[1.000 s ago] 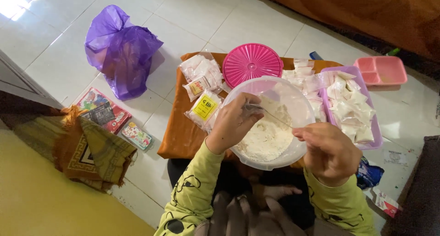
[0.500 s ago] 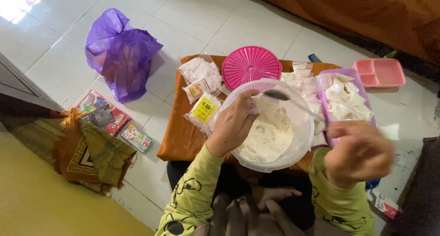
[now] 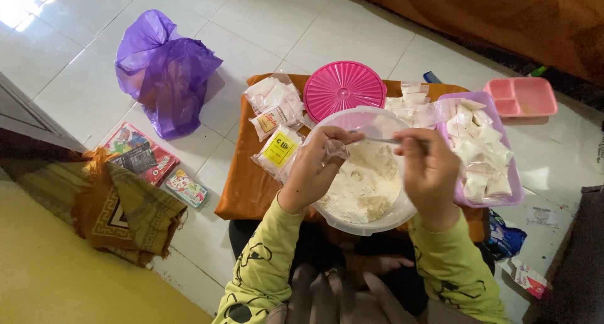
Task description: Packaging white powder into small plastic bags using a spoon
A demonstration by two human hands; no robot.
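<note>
Under both hands we see a low table (image 3: 248, 185) draped in smooth orange cloth, its near edge hidden by our arms. On it, directly beneath the hands, sits a round translucent plastic bowl (image 3: 384, 220) holding lumpy white flour (image 3: 365, 185). Beyond the right hand lies a lilac rectangular tray (image 3: 513, 195) heaped with small filled clear packets (image 3: 478, 151). Past the fingertips of both hands rests a ribbed, round pink lid (image 3: 344, 90). Far beyond the left hand slumps a crumpled purple plastic bag (image 3: 165, 72) on the white tiles. Our left hand (image 3: 318, 170) is closed, pinching a small clear plastic bag (image 3: 335, 149) over the bowl. Our right hand (image 3: 428, 167) grips a thin metal spoon (image 3: 380, 139), whose bowl end is hard to make out at the bag's mouth.
</note>
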